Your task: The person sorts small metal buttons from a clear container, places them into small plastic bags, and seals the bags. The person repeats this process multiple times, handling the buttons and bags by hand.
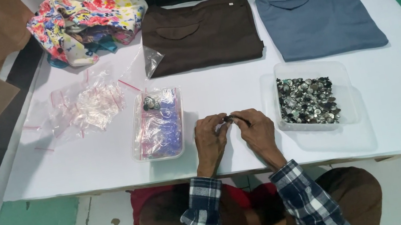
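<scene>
Nearest the camera, the left hand (pixel 210 139) and the right hand (pixel 256 130) rest on the front of the white tabletop (pixel 85 169), fingertips pressed together around a small dark item (pixel 228 119), probably a button, pinched between them; whether a bag is held with it is too small to tell. Just left of the left hand sits a clear tray (pixel 157 126) of small zip bags with a few buttons on top. To the right of the right hand, a second clear tray (pixel 311 95) holds a heap of dark and silvery buttons. Farther back on the left lies a loose pile of empty plastic bags (pixel 84 106). At the far edge lie floral cloth (pixel 88 23), folded brown trousers (pixel 201 33) and folded blue-grey trousers (pixel 315 14). The pinch is slight and the item tiny, so it could slip, roll off the near edge and drop to the floor. The right wrist is close to the button tray, and a nudge could scatter its contents. The light bags could slide away if brushed.
</scene>
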